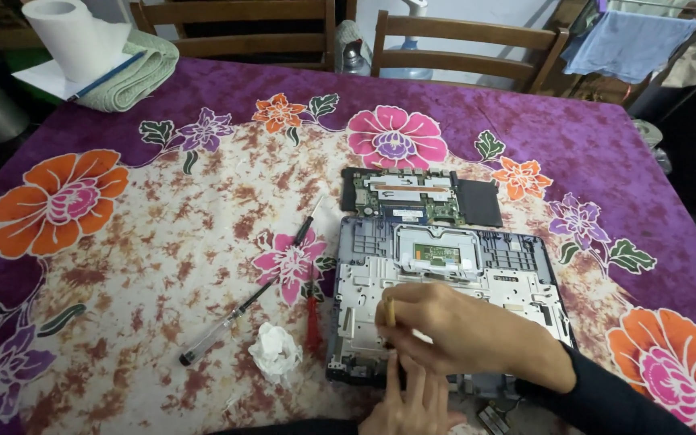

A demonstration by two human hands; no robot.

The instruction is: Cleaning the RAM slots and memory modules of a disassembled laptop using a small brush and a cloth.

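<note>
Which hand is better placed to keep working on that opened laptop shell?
The right hand, probably: it lies over the shell's metal plate, pinching a small tool against it. The left hand rests flat at the near edge, seemingly steadying it.

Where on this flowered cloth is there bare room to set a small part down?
Bare cloth lies left of the clear-handled screwdriver, toward the big orange flower. More runs along the far edge, between the white paper roll and the green circuit board. It is crowded around the opened grey laptop shell, where both hands work beside the red screwdriver and crumpled tissue.
</note>
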